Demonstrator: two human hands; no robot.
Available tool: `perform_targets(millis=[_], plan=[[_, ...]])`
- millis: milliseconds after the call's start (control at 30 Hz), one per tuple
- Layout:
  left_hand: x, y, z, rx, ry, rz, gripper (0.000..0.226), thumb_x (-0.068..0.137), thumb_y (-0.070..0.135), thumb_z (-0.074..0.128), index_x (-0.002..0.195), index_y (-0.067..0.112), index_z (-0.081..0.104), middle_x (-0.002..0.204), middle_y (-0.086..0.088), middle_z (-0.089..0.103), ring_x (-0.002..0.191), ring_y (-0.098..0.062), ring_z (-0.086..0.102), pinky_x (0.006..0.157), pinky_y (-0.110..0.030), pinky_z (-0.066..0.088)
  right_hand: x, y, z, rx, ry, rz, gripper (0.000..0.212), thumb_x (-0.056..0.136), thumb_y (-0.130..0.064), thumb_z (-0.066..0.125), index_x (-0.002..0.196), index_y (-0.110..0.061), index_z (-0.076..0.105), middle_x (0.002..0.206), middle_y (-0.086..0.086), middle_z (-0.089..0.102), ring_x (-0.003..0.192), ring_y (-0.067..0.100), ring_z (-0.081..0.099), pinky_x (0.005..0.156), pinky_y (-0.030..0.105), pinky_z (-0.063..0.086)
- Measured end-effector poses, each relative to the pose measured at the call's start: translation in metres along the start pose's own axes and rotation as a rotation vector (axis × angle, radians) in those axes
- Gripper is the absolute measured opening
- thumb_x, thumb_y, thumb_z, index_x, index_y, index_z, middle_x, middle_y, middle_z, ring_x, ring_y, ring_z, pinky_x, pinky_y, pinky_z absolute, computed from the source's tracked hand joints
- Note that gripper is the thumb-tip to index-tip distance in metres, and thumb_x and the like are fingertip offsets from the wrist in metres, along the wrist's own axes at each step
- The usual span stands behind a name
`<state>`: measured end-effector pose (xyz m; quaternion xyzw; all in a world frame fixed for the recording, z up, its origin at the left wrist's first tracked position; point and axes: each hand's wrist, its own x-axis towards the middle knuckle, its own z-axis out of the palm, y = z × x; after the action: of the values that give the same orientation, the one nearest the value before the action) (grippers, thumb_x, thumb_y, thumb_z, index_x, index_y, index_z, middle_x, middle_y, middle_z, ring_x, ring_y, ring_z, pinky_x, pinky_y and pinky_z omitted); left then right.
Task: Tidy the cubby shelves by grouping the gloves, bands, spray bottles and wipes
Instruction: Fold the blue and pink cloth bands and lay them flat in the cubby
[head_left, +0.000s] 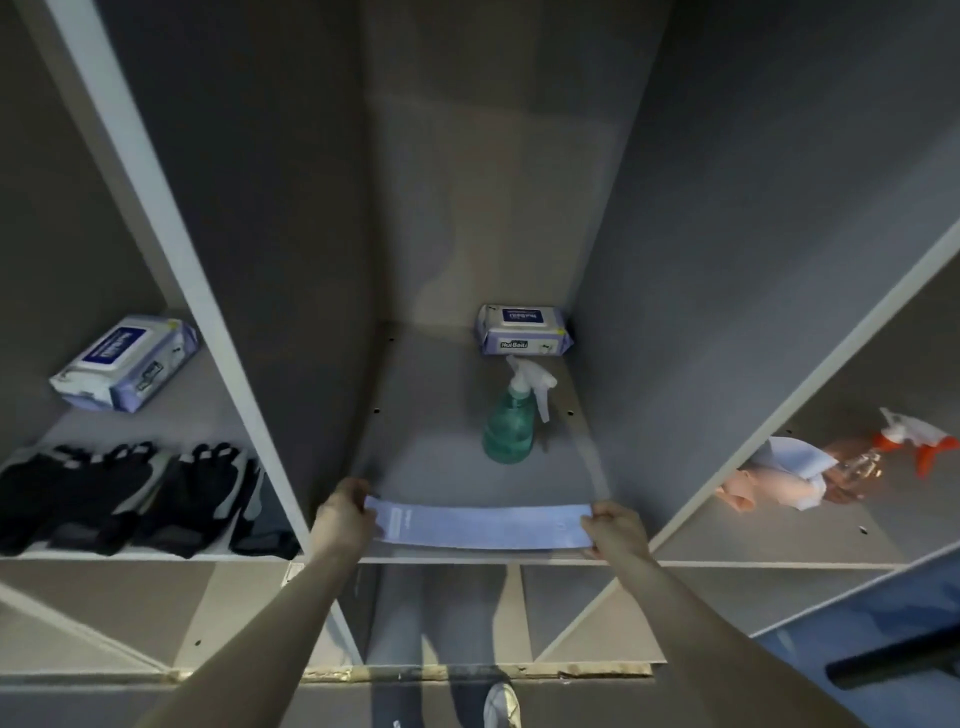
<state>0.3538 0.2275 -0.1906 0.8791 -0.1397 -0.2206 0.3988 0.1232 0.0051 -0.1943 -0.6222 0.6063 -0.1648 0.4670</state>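
At the front edge of the middle cubby, low in the frame, the left hand (344, 512) and the right hand (617, 531) each pinch one end of a flat pale lilac elastic band (480, 526), pulled straight across the grey shelf board (426, 467). Behind it, centre frame, a green translucent spray bottle with a white trigger (511, 422) stands upright, and a white-and-purple wipes pack (523, 329) lies at the back. Left of centre, black gloves (130, 493) lie before a second wipes pack (124, 362). At the right edge, pink and blue bands (779, 470) lie beside an orange-triggered clear spray bottle (893, 449).
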Motion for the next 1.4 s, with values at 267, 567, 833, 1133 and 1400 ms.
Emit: perform_targets(millis=[267, 567, 833, 1133, 1400], plan=[[0.010, -0.022, 0.021, -0.016, 0.029, -0.139, 0.042, 0.083, -0.002, 0.063, 0.124, 0.004, 0.057, 0.113, -0.019, 0.067, 0.091, -0.030, 0.062, 0.075, -0.026, 0.039, 0.016, 0.017, 0.011, -0.278, -0.006, -0.118, 0.007, 0.082, -0.007, 0.065, 0.076, -0.010, 0.064, 0.090, 0.014, 0.068, 0.088, 0.029, 0.063, 0.073, 0.029, 0.043], [0.009, -0.027, 0.028, 0.057, 0.075, -0.138, 0.049, 0.085, 0.006, 0.064, 0.131, 0.011, 0.050, 0.112, -0.021, 0.066, 0.103, -0.038, 0.062, 0.087, -0.042, 0.048, 0.021, 0.027, 0.016, -0.286, 0.010, -0.142, 0.003, 0.084, -0.008, 0.066, 0.084, -0.005, 0.065, 0.096, 0.016, 0.069, 0.092, 0.031, 0.063, 0.076, 0.030, 0.045], [-0.010, -0.014, 0.034, 0.424, 0.206, 0.089, 0.031, 0.089, 0.017, 0.060, 0.119, 0.007, 0.058, 0.112, -0.022, 0.053, 0.104, -0.041, 0.053, 0.085, -0.048, 0.044, 0.006, 0.026, 0.016, -0.487, 0.152, -0.350, 0.026, 0.087, -0.019, 0.066, 0.108, -0.006, 0.059, 0.110, 0.013, 0.062, 0.105, 0.029, 0.057, 0.086, 0.035, 0.047], [-0.083, 0.080, 0.053, -0.106, -0.160, 0.450, 0.019, 0.086, 0.010, 0.066, 0.093, 0.028, 0.066, 0.104, 0.006, 0.062, 0.089, -0.010, 0.062, 0.075, -0.022, 0.040, -0.072, 0.012, -0.051, 0.228, -0.018, -0.440, 0.016, 0.080, 0.006, 0.071, 0.082, -0.008, 0.067, 0.074, -0.007, 0.066, 0.066, -0.003, 0.058, 0.065, 0.011, 0.044], [-0.158, 0.145, 0.110, -0.117, -0.410, 0.671, 0.019, 0.089, 0.017, 0.064, 0.090, 0.036, 0.061, 0.100, 0.020, 0.056, 0.092, 0.003, 0.056, 0.075, -0.011, 0.043, -0.075, 0.005, -0.151, 0.401, 0.126, -0.462, 0.009, 0.082, 0.002, 0.069, 0.087, -0.005, 0.068, 0.098, 0.008, 0.069, 0.087, 0.018, 0.060, 0.086, 0.037, 0.045]])
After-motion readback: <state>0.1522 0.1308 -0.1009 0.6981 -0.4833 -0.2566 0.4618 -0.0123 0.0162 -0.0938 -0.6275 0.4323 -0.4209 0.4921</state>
